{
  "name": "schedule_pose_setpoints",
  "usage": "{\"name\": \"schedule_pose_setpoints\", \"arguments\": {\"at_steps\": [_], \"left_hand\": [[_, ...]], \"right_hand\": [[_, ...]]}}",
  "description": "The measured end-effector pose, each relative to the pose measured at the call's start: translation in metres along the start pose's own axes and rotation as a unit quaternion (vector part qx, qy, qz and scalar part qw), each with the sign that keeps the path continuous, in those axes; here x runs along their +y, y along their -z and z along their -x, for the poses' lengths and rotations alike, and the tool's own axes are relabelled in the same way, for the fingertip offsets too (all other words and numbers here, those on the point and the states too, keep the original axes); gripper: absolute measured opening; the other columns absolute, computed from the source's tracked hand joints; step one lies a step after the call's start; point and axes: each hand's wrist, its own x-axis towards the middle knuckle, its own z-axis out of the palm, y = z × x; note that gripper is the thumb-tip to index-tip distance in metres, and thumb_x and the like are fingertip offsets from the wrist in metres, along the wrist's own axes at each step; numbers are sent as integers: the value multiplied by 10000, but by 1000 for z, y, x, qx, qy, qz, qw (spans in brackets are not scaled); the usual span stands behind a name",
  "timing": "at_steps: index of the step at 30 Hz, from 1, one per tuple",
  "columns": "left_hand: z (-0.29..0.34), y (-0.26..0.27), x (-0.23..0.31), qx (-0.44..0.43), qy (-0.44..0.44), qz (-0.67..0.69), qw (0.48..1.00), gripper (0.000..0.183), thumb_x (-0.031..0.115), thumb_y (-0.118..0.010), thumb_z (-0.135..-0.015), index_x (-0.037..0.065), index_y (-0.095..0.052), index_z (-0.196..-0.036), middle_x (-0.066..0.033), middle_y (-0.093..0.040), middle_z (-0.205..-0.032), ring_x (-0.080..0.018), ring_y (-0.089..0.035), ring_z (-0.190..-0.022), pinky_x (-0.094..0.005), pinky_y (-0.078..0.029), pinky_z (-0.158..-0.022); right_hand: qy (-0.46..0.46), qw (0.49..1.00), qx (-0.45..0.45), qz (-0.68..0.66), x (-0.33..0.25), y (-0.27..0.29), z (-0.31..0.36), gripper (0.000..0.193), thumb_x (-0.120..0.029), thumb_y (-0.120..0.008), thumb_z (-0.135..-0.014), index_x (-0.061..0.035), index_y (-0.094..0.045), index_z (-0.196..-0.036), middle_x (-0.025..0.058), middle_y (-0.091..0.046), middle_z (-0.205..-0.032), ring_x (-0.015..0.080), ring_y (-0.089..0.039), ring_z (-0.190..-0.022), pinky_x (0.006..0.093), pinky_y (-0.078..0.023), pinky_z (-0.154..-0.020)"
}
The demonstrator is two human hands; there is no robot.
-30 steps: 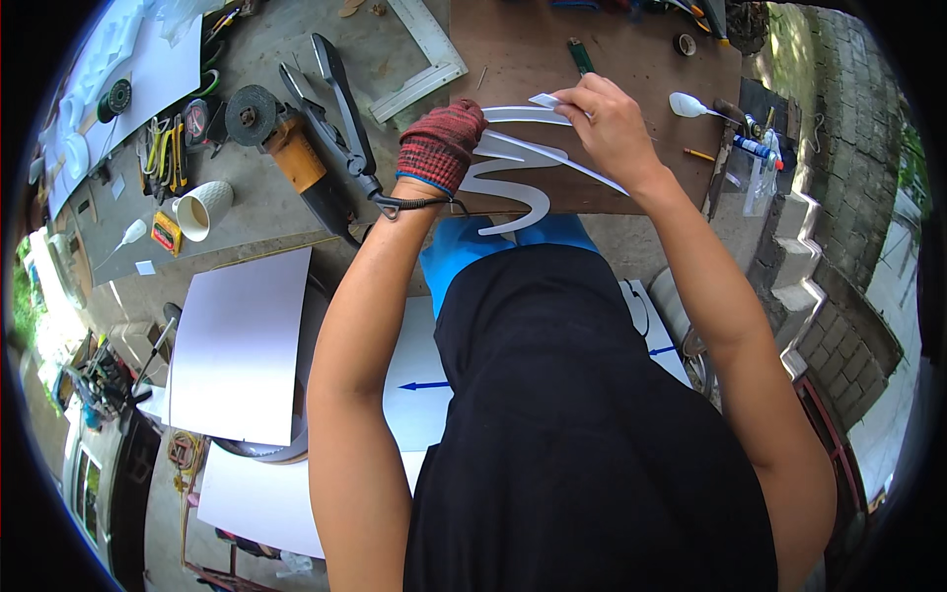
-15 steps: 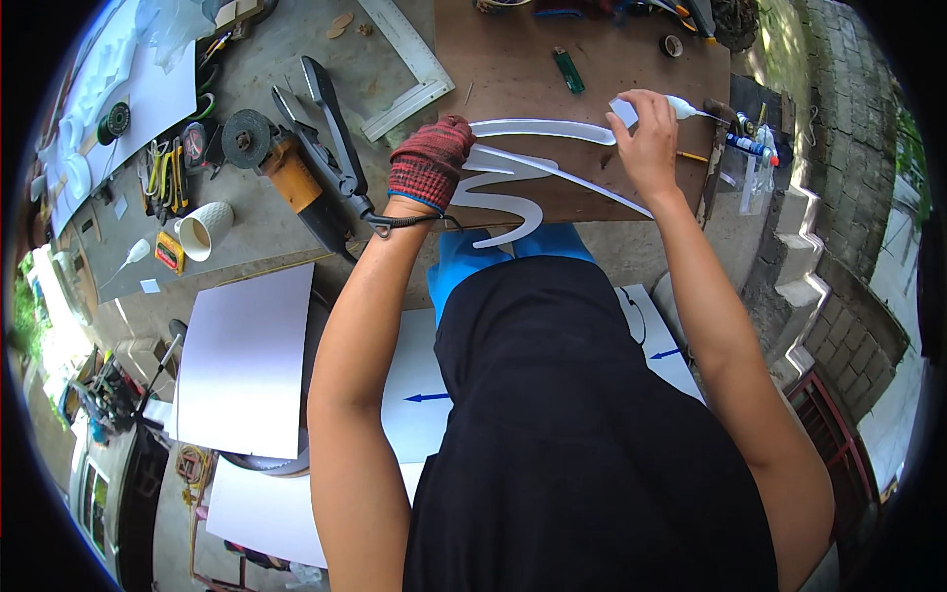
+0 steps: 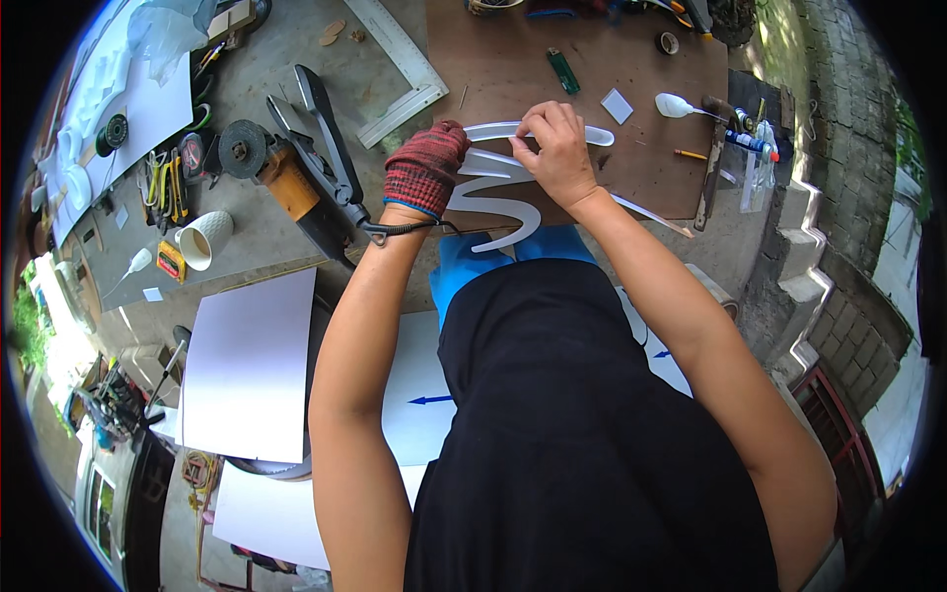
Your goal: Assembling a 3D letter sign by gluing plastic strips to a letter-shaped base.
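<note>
A white curved piece (image 3: 515,219) with wavy, letter-like arms lies at the near edge of the brown board. My left hand (image 3: 424,173), in a red and black knit glove, is closed over its left side, fingertips at the upper arm. Bare, my right hand (image 3: 564,158) bends over that same upper arm with thumb and fingers pinched together at its edge. A thin white strip (image 3: 646,212) shows beyond my right wrist, its other end hidden under the hand. To the right lie a small white square (image 3: 618,106) and a white squeeze bottle (image 3: 675,105) with a thin nozzle.
A green lighter (image 3: 563,71), a tape roll (image 3: 667,42), a pencil (image 3: 690,154) and a hammer (image 3: 708,183) lie on the board. Left of my glove are an angle grinder (image 3: 286,187), a black hair straightener (image 3: 330,138), a metal square (image 3: 404,99) and a white cup (image 3: 205,240).
My right hand has moved left, from beside the white square and squeeze bottle onto the curved piece's upper arm. The thin strip has shifted too. My gloved left hand stays nearly in place.
</note>
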Motion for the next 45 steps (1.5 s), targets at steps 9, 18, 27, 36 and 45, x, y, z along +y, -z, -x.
{"name": "schedule_pose_setpoints", "arguments": {"at_steps": [9, 18, 27, 36, 45], "left_hand": [[0, 1, 1, -12, 8, -1, 1000, 161, 128, -567, -907, 84, -645, -1041, -146, -662, -1050, -360, -656, -945, -438, -523, -792], [-1, 3, 3, -14, 9, -5, 1000, 169, 136, -559, -915, 84, -642, -1053, -159, -663, -1040, -365, -658, -936, -445, -524, -784], [-1, 4, 3, -17, 11, 0, 1000, 163, 162, -551, -932, 80, -641, -1040, -158, -664, -1032, -362, -659, -932, -446, -525, -775], [-1, 4, 3, -14, 9, 6, 1000, 167, 147, -557, -923, 76, -641, -1049, -159, -664, -1035, -363, -659, -935, -447, -525, -776], [0, 7, 6, -13, 17, 1, 1000, 178, 162, -557, -933, 79, -643, -1065, -162, -664, -1039, -370, -656, -937, -453, -522, -782]], "right_hand": [[0, 1000, -3, -6, 1, -1, -1, 136, -90, -762, -717, -84, -652, -796, 56, -575, -968, 263, -554, -966, 406, -446, -826], [-5, 1000, -1, -20, 3, -1, -1, 124, -84, -762, -730, -79, -660, -800, 69, -569, -981, 269, -558, -963, 402, -450, -832], [-9, 999, -14, -28, 6, -2, -1, 129, -73, -760, -722, -74, -664, -809, 73, -564, -1012, 270, -556, -980, 397, -450, -850], [12, 999, -27, -15, -8, -4, -9, 129, -127, -771, -725, -128, -695, -829, 49, -576, -1040, 248, -557, -1023, 414, -412, -883], [13, 1000, -27, -6, 4, 2, -2, 119, -148, -768, -726, -169, -712, -828, 22, -571, -1050, 230, -548, -1032, 410, -383, -904]]}}
